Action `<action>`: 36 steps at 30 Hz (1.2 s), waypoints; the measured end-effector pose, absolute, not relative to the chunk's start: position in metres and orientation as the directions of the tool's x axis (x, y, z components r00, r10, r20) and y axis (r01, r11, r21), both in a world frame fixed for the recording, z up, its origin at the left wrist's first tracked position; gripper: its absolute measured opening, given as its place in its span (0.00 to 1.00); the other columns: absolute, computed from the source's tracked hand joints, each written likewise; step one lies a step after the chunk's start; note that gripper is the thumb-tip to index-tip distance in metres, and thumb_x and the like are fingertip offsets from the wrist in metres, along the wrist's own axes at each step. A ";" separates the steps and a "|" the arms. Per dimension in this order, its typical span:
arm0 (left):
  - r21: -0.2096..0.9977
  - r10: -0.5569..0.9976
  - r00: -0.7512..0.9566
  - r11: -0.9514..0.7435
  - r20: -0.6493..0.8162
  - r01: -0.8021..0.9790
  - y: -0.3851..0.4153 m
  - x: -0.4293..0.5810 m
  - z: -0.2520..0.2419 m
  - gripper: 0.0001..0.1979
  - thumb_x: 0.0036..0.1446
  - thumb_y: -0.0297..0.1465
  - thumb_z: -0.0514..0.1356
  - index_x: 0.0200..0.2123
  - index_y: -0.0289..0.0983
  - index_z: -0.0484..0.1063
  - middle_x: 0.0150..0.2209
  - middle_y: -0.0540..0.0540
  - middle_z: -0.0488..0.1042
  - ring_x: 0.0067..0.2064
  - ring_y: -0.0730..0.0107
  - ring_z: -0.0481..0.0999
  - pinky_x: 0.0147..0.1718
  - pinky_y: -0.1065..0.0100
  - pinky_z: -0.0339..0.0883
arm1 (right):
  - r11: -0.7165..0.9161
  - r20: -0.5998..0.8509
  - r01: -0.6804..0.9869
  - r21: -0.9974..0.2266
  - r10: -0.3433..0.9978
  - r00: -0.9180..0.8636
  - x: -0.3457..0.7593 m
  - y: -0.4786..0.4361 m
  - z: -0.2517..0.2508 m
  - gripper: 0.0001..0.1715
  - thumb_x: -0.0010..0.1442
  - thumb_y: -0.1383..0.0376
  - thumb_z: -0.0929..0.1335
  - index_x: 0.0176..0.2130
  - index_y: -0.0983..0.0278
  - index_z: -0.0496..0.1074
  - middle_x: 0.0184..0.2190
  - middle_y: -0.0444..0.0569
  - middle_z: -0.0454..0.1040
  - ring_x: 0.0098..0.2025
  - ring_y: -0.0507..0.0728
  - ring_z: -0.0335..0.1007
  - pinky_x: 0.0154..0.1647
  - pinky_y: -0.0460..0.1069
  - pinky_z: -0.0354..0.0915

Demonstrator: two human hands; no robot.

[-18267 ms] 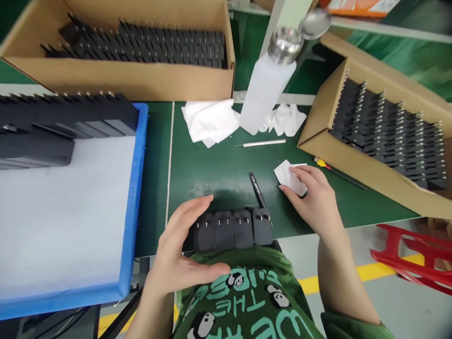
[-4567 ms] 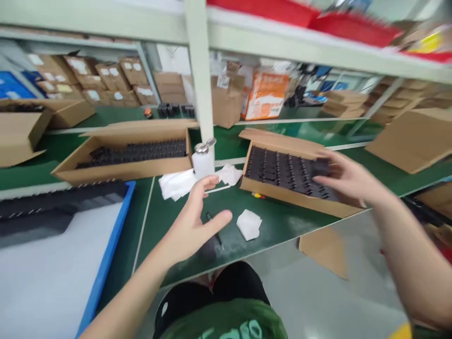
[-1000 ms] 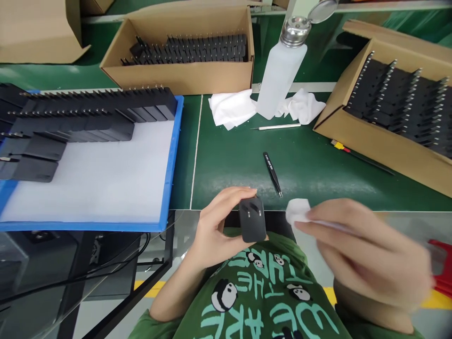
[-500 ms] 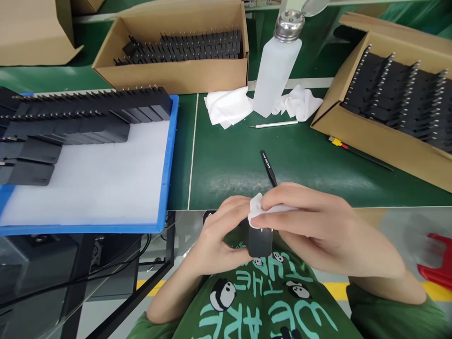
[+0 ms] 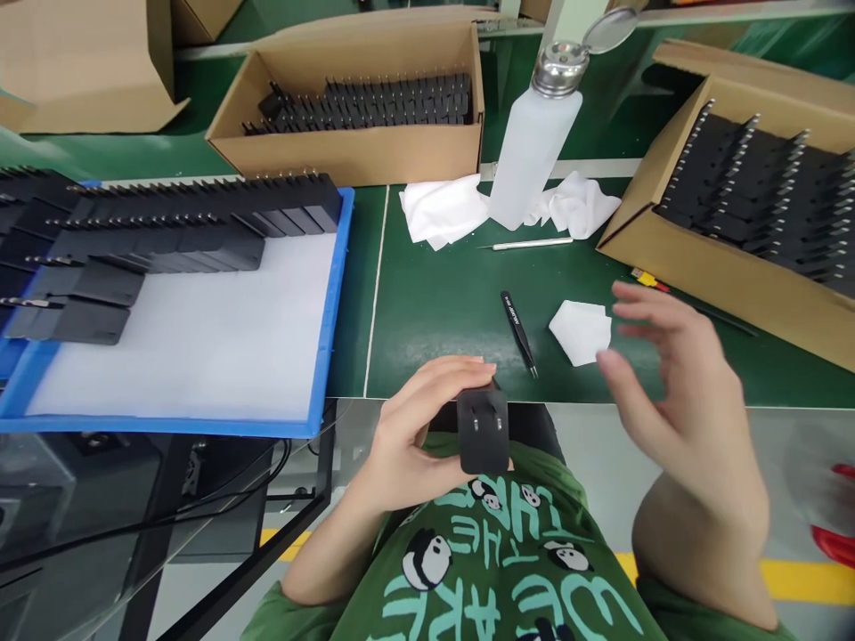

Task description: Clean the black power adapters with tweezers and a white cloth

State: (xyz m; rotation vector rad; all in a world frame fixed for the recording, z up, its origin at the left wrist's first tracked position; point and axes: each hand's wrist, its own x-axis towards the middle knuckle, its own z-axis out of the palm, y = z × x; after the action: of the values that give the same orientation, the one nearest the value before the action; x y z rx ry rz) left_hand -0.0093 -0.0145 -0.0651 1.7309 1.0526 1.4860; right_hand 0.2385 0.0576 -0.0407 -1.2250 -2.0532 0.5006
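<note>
My left hand (image 5: pixel 420 436) grips a black power adapter (image 5: pixel 484 445) in front of my shirt, with its two metal prongs facing up toward me. Fingers lie along its far side and the thumb along the near side. My right hand (image 5: pixel 681 392) is open and holds nothing, fingers apart, just right of a folded white cloth (image 5: pixel 580 333) on the green bench. Black tweezers (image 5: pixel 518 333) lie between that cloth and my left hand, tips toward me.
A blue tray (image 5: pixel 327 312) with rows of black adapters (image 5: pixel 166 240) stands at left. Cardboard boxes of adapters stand at the back (image 5: pixel 361 147) and right (image 5: pixel 728 258). Between them are a white dispenser bottle (image 5: pixel 534 151), crumpled cloths (image 5: pixel 444 209) and a thin white-handled pick (image 5: pixel 531 243).
My right hand has let go of the white cloth, which now lies on the bench, and has moved right and away from the adapter. My left hand still holds the adapter.
</note>
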 end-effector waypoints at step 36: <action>0.940 0.956 0.018 -0.291 0.292 0.177 -0.020 0.004 -0.059 0.34 0.47 0.27 0.75 0.58 0.44 0.72 0.53 0.43 0.76 0.53 0.63 0.76 0.44 0.71 0.76 | 0.806 0.667 0.156 -0.570 0.565 -0.485 0.207 0.028 -0.052 0.11 0.63 0.73 0.67 0.44 0.59 0.71 0.40 0.48 0.78 0.37 0.54 0.77 0.34 0.49 0.77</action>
State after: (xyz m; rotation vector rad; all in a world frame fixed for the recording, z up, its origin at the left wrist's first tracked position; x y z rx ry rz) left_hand 0.0042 -0.0204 -0.0593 1.5611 1.1927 1.3432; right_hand 0.2065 0.0284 -0.0518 -0.5336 -2.0501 0.5500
